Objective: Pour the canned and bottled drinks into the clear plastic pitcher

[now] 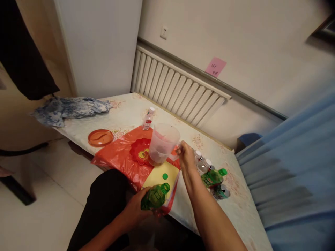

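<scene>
Right forearm nearest | left hand grips uncapped bottle | right hand grips jug, bottle's 12 o'clock | step: apparently holding both | next: calls for steady grips

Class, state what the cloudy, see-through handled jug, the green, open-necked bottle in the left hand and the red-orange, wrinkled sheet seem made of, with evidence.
Cloudy, see-through handled jug: probably rigid plastic, satin finish; its walls look hazy.
Green, open-necked bottle: likely glossy plastic; it is translucent with highlights, though glass remains possible.
Red-orange, wrinkled sheet: apparently thin, shiny plastic film; its creases catch light.
</scene>
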A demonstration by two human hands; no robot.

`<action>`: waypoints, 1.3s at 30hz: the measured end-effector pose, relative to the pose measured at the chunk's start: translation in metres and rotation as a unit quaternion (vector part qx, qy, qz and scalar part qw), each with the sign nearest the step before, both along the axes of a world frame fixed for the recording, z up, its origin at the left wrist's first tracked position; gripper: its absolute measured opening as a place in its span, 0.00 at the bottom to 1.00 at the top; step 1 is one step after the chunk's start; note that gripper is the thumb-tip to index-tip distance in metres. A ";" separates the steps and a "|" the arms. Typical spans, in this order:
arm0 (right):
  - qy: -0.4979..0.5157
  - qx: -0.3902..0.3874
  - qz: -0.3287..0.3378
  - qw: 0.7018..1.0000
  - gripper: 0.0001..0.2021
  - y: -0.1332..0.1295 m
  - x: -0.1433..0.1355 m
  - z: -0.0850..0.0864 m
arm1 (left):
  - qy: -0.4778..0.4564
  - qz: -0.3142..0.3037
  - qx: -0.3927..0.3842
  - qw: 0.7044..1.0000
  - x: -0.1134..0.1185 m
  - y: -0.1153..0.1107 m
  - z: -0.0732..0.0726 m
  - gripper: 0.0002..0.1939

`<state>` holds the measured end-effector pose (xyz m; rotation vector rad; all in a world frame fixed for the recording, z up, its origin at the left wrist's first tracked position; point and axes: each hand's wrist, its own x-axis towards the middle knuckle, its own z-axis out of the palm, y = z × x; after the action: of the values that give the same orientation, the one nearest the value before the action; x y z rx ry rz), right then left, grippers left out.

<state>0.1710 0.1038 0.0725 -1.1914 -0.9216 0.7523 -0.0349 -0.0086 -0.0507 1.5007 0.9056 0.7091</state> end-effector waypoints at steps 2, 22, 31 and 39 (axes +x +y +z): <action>0.006 0.001 -0.001 1.000 0.16 0.015 -0.015 -0.014 | -0.009 0.002 -0.015 1.000 -0.004 0.002 -0.005 0.37; 0.019 0.012 -0.002 1.000 0.15 0.072 -0.055 -0.031 | 0.003 0.018 -0.023 1.000 -0.013 0.010 -0.022 0.42; -0.023 -0.017 -0.005 1.000 0.18 0.066 -0.055 -0.078 | -0.019 0.015 -0.026 0.999 -0.016 0.010 -0.019 0.41; -0.186 -0.071 0.002 0.980 0.14 0.037 0.010 -0.083 | -0.007 0.032 -0.026 0.999 -0.016 0.010 -0.012 0.39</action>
<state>0.1814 0.1404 -0.0108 -1.4873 -1.1914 0.6149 -0.0511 0.0009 -0.0628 1.4249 0.9578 0.7351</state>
